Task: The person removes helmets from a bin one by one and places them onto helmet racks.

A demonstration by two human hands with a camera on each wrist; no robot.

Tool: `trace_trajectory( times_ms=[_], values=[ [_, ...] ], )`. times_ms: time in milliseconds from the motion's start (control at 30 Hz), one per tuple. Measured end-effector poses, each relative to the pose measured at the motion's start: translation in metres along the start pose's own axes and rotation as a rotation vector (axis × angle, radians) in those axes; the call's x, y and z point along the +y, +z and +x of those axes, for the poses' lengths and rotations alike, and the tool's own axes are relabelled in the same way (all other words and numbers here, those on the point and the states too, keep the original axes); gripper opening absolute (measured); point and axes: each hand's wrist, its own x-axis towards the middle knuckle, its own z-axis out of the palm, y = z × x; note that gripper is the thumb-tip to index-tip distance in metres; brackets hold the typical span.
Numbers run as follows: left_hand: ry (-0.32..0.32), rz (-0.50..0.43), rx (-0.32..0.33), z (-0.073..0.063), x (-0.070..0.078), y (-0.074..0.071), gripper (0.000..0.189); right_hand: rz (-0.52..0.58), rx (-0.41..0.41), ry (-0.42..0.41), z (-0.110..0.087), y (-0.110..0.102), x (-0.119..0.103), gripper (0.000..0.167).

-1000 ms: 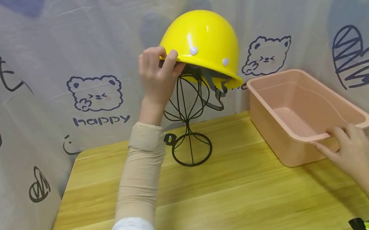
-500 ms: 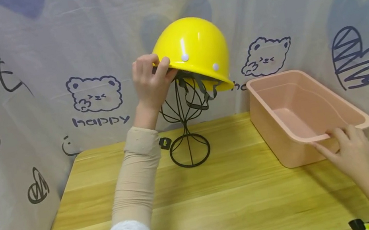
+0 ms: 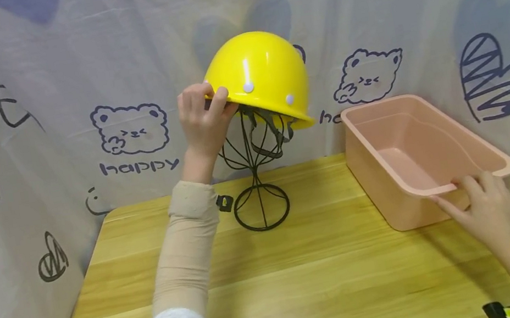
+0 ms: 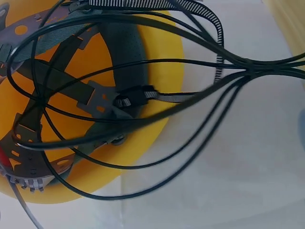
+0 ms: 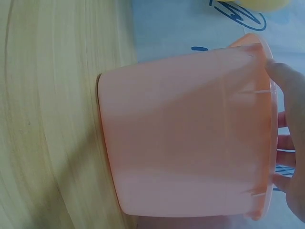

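Observation:
My left hand (image 3: 203, 117) grips the brim of a yellow safety helmet (image 3: 260, 66) at its left side, thumb on top. The helmet tilts down to the right over a black wire head-shaped stand (image 3: 255, 170), overlapping its top in the head view. In the left wrist view the stand's wires (image 4: 190, 109) cross before the helmet's inside, where grey straps (image 4: 62, 81) and a buckle (image 4: 133, 98) show. My right hand (image 3: 491, 210) pinches the near rim of a pink plastic bin (image 3: 390, 174); in the right wrist view its fingers hook over that rim.
The wooden table (image 3: 306, 295) carries both the stand and the bin. A pale curtain (image 3: 118, 53) with bear and heart drawings hangs behind and along both sides. The bin stands at the table's right, close to the curtain.
My left hand has moved left and down with the helmet, bringing it more directly over the wire stand. The right hand and the bin stay where they were.

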Motion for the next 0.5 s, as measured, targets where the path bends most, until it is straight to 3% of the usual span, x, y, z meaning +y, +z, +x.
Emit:
trace_trajectory(
  times_ms=[267,500],
  values=[
    [-0.047,0.026,-0.016,-0.016,-0.002,-0.008,0.035,0.007,-0.006,0.01,0.001,-0.001,0.002,0.095],
    [-0.087,-0.008,-0.013,-0.026,-0.001,-0.017,0.04,0.01,-0.014,0.018,0.0,-0.001,-0.001,0.096]
  ],
)
